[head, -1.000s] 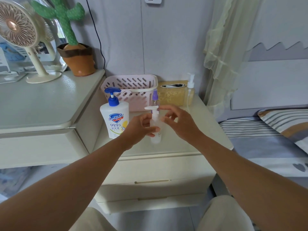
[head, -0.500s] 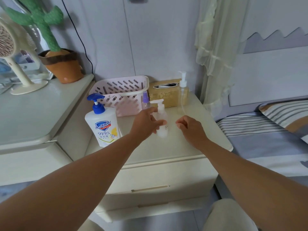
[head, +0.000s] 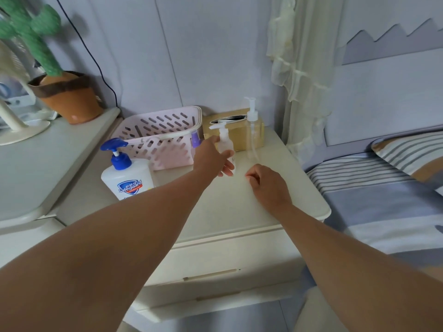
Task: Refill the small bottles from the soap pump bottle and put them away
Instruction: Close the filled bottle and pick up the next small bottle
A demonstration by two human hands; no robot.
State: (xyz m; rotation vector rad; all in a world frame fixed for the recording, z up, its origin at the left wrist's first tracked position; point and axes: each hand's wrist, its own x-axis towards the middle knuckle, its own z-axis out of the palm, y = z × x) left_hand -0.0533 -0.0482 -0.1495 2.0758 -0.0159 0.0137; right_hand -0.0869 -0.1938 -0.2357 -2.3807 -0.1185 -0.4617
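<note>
The small white pump bottle (head: 226, 144) is gripped round its body by the left hand (head: 211, 159), with the fingers curled about its lower part, so that the base is hidden and it cannot be told whether the bottle stands on the surface (head: 227, 212) or is raised just above it. The bottle is held nearly upright, with its pump nozzle turned to the left, near the middle of the back half of the surface. The right hand (head: 268, 185) is seen low over the surface, to the right of the bottle and apart from it; its fingers are loosely curled and nothing is held in it. The soap pump bottle (head: 125, 178), white with a blue pump and a blue label, is stood at the left edge of the surface, partly covered by the left forearm. Behind it a pink slotted basket (head: 158, 133) is set against the wall. A small purple-capped bottle (head: 195, 140) is seen just beside the basket's right end, behind the left hand. Farther right a tall clear pump bottle (head: 253, 130) is stood in front of a tan tissue box (head: 239, 143). A green cactus in a brown pot (head: 67, 99) is placed on the higher desk to the left, and a striped bed (head: 383, 200) is seen to the right.
</note>
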